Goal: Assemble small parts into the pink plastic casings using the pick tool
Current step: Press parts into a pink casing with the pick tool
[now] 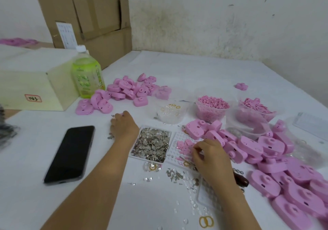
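Pink plastic casings (266, 146) lie heaped at the right, and a second heap of casings (124, 91) lies farther back at the left. My right hand (209, 157) hovers over a white dimpled tray (179, 135) holding small pink parts (184, 145); thumb and forefinger are pinched together. The pick tool runs under this hand, its thin tip (183, 159) showing at the left and its dark handle (241, 181) at the right. My left hand (122, 125) reaches forward, knuckles up, fingers bent down onto the table; a bit of pink shows at its fingertips. A tray of small metal parts (150, 144) sits between my hands.
A black phone (71, 153) lies at the left, with a green bottle (87, 77) and a pale box (32, 87) behind it. Tubs of pink pieces (213, 105) and a bag of clear lenses (170, 112) stand at the back. Loose screws, lenses and rubber bands (205, 221) lie in front of me.
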